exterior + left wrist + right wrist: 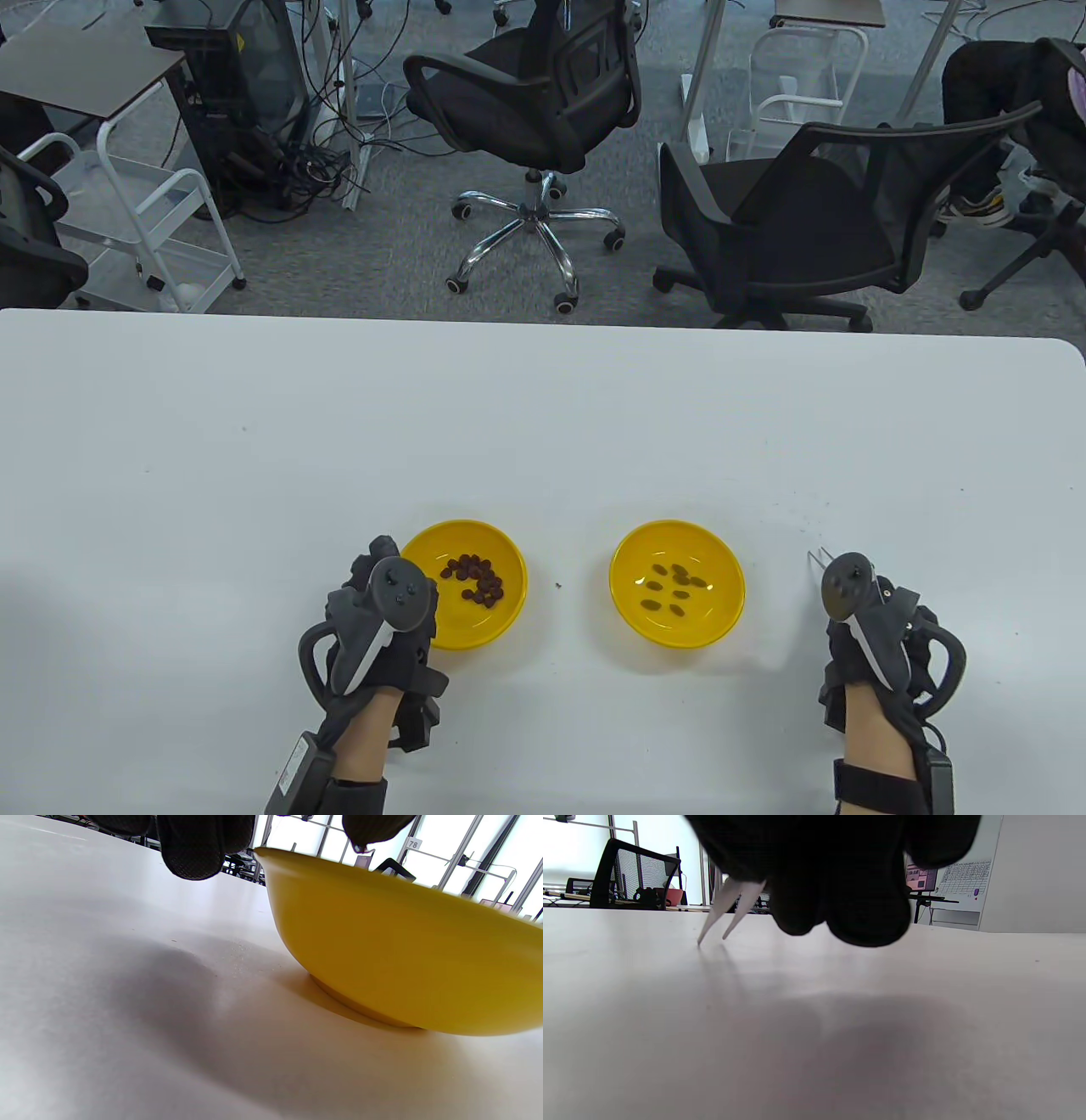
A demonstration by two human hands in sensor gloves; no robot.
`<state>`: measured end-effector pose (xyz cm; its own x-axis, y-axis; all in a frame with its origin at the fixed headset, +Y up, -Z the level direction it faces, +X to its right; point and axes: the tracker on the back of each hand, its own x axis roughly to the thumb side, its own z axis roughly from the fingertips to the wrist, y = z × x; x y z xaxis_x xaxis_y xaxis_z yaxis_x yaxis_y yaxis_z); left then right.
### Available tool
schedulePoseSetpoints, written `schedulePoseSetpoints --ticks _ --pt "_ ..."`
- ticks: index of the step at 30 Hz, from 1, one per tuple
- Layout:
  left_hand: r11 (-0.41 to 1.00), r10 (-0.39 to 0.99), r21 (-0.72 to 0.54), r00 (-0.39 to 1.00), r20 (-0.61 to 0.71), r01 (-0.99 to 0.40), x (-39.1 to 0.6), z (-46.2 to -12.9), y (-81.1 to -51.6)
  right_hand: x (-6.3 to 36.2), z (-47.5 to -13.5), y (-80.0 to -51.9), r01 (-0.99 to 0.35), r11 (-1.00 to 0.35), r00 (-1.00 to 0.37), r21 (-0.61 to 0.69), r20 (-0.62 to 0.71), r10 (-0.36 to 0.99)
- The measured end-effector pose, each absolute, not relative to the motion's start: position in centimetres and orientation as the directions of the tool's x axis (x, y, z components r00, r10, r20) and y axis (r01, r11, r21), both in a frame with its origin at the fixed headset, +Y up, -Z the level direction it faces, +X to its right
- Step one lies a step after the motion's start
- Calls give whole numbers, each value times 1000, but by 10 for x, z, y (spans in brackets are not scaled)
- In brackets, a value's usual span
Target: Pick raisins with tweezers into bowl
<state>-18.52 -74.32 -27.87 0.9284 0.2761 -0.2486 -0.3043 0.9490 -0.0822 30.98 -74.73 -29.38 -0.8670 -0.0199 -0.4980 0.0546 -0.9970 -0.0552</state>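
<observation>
Two yellow bowls stand on the white table. The left bowl (pixel 496 611) holds several dark red raisins (pixel 477 579). The right bowl (pixel 708 624) holds several darker raisins (pixel 674 586). My left hand (pixel 377 611) rests at the left bowl's left rim; in the left wrist view the bowl's wall (pixel 403 959) fills the right side, with my fingertips (pixel 195 853) above the rim. My right hand (pixel 874 624) is on the table right of the right bowl and holds silver tweezers (pixel 819 559), whose two tips (pixel 712 931) are apart and point down at the table.
A small dark crumb (pixel 557 585) lies between the bowls. The table's far edge (pixel 543 321) runs across the middle of the table view, with office chairs (pixel 797 229) beyond it.
</observation>
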Motion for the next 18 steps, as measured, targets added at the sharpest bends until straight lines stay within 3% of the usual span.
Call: schedulePoseSetpoints --ticks 18 --pt "945 276 -100 925 -260 -310 -186 -279 -743 307 -297 -758 90 -994 -857 60 -504 -108"
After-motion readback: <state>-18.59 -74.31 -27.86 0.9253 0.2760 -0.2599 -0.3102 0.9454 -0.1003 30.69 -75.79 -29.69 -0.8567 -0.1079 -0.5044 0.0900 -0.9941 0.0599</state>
